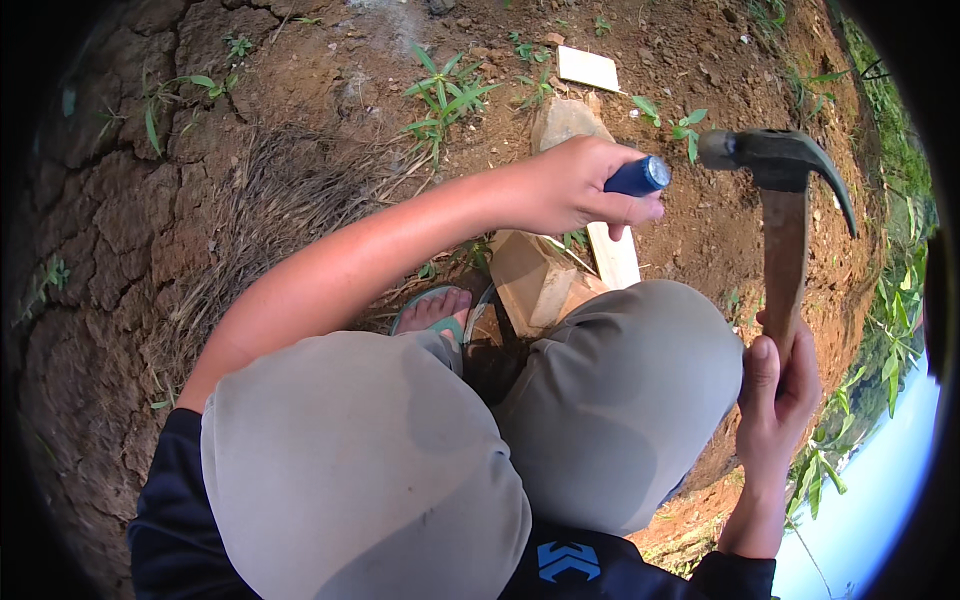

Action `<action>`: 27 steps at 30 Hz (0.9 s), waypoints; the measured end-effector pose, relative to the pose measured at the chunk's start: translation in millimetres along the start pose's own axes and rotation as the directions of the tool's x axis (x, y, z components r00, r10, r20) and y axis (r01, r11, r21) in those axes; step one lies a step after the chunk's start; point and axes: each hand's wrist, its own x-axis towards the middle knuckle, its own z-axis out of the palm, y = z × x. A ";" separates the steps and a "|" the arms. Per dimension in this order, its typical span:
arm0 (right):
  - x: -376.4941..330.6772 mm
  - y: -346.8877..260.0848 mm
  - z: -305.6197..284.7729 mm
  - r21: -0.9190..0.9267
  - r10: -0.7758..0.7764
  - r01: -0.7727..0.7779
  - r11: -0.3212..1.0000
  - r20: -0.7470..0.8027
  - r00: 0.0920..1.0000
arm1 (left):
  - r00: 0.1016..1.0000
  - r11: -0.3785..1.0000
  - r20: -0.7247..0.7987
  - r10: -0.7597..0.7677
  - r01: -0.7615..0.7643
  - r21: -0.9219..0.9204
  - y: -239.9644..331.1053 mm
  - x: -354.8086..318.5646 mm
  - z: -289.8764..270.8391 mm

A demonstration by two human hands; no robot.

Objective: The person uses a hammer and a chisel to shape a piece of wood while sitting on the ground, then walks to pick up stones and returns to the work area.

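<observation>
My left hand [585, 190] is closed around the blue handle of what looks like a chisel [638, 177], its flat capped end facing up. The blade is hidden behind the hand. My right hand [778, 390] grips the wooden handle of a claw hammer [785, 225] low down. The hammer stands raised at the right, its dark metal head at the top with the claw pointing right, apart from the chisel. Beneath my left hand lie a wooden block [530, 280] and a pale strip of wood [613, 257], partly covered by my knee.
Beyond my left hand are a flat greyish-tan piece [568, 122] and a small pale board [588, 68]. Dry straw [285, 205] lies on cracked soil at the left. Green weeds [447, 98] grow nearby. My sandalled foot [437, 312] is close to the block.
</observation>
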 end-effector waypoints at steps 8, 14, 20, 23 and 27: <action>9.0 5.1 -6.2 0.209 0.057 -0.024 0.978 -0.152 0.987 | 0.993 0.997 -0.110 0.033 -0.025 0.072 -7.5 0.8 -10.7; 14.7 -9.1 -18.7 0.261 0.104 -0.040 0.964 -0.235 0.966 | 0.937 0.978 -0.281 0.208 -0.201 0.056 23.3 14.0 -9.0; 21.2 -4.5 -12.0 0.273 0.084 -0.041 0.961 -0.150 0.985 | 0.930 0.991 -0.343 0.131 -0.132 0.020 9.2 14.2 -0.9; 26.4 -8.4 -8.5 0.238 0.125 -0.103 0.966 -0.081 0.989 | 0.927 0.992 -0.355 0.123 -0.117 0.038 1.8 12.5 -2.1; 31.1 -9.9 -8.4 0.209 0.103 -0.089 0.974 -0.060 0.993 | 0.935 0.995 -0.339 0.099 -0.097 0.024 -2.7 19.5 -0.1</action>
